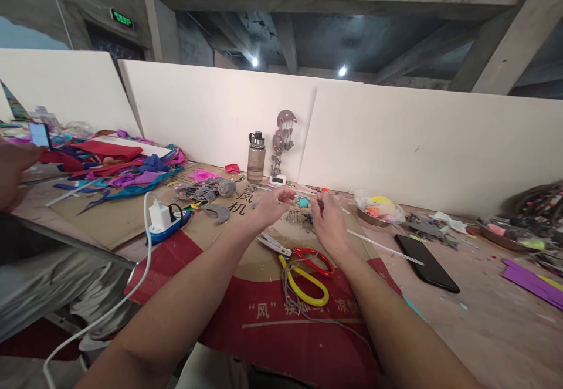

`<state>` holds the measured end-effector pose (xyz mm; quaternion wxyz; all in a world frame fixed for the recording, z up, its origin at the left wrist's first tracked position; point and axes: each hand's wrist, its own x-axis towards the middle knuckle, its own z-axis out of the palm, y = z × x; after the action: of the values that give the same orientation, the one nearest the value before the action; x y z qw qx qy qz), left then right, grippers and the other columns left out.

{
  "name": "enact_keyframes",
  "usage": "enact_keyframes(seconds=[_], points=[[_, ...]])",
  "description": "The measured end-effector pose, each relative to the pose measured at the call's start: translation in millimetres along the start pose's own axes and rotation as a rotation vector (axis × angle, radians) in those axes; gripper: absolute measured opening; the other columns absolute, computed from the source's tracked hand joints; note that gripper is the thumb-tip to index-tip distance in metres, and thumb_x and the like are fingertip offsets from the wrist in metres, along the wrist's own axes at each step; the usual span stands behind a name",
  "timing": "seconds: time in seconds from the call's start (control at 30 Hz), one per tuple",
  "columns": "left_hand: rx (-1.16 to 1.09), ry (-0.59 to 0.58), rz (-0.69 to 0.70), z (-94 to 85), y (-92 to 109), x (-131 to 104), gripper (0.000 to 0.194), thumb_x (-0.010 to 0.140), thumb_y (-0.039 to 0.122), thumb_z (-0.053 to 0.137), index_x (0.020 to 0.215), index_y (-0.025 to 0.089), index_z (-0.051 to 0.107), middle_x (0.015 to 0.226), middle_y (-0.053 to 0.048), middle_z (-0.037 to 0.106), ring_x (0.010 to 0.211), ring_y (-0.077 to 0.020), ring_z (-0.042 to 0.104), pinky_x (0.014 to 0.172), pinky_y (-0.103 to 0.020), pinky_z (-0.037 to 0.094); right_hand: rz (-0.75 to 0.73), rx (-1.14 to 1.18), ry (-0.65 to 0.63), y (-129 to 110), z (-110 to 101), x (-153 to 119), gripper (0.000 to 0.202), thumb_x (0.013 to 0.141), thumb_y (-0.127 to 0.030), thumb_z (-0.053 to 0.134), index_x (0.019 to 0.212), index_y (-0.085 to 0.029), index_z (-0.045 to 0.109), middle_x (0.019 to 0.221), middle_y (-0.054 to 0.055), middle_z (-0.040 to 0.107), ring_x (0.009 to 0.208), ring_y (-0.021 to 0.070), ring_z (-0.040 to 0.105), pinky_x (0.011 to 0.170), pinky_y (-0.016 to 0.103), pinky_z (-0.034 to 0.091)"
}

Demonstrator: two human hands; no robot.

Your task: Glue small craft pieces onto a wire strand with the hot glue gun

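My left hand [273, 206] is held over the cardboard [257, 266], its fingers curled together at the tips. Opposite it, my right hand [329, 222] is closed in a pinch. Whatever either hand grips is too small or hidden to make out. Between them a small teal star [302, 202] with a grey edge shows near the fingertips; I cannot tell whether they touch it. Closer to me lie scissors [310, 286] with one yellow and one red handle, blades parted, and a loose grey cord [325, 321] runs across them.
A water bottle [255, 159] and a grey moon-shaped hanging ornament [287, 118] stand by the white board. Left are a power strip [173, 229], a grey crescent [219, 213] and felt scraps [132, 160]. Right are a bowl [378, 217], a phone [428, 266] and another person's hand [15, 166] far left.
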<state>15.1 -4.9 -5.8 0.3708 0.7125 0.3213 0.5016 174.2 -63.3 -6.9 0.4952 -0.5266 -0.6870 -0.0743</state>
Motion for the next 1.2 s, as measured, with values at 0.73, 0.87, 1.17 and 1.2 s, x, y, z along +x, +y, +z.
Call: enact_keyframes(seconds=[0.73,0.87,1.17,1.2], points=[[0.138,-0.103,-0.026,2.1,17,-14,0.021,0.071,0.028,0.062,0.084,0.015,0.072,0.053,0.004,0.056,0.048,-0.0083,0.047,0.050,-0.021,0.036,-0.105,-0.135,-0.078,-5,5,-7,0.012,0.093,-0.024,0.037,0.087,-0.021,0.047,0.090,0.008,0.055,0.085,0.0228,0.053,0.076,0.036,0.042],[0.143,-0.079,-0.040,3.6,21,-15,0.017,0.073,0.030,0.061,0.073,0.015,0.070,0.049,0.004,0.054,0.044,-0.0081,0.044,0.049,-0.022,0.034,-0.127,-0.136,-0.065,-6,6,-8,0.013,0.094,-0.025,0.038,0.087,-0.021,0.049,0.090,0.008,0.055,0.085,0.0230,0.052,0.076,0.037,0.043],[0.163,0.029,0.009,3.4,14,-12,0.013,0.071,0.026,0.060,0.069,0.015,0.067,0.059,0.002,0.060,0.053,-0.0096,0.049,0.054,-0.023,0.036,-0.055,0.032,-0.072,-5,9,-9,0.015,0.093,-0.026,0.040,0.100,-0.019,0.051,0.100,0.010,0.057,0.092,0.0225,0.053,0.082,0.038,0.044],[0.165,0.032,0.017,3.2,14,-12,0.011,0.071,0.025,0.060,0.069,0.015,0.067,0.061,0.001,0.061,0.054,-0.0097,0.049,0.055,-0.023,0.037,-0.044,0.042,-0.073,-4,9,-9,0.015,0.092,-0.025,0.041,0.102,-0.019,0.050,0.100,0.010,0.057,0.092,0.0224,0.053,0.081,0.037,0.044]])
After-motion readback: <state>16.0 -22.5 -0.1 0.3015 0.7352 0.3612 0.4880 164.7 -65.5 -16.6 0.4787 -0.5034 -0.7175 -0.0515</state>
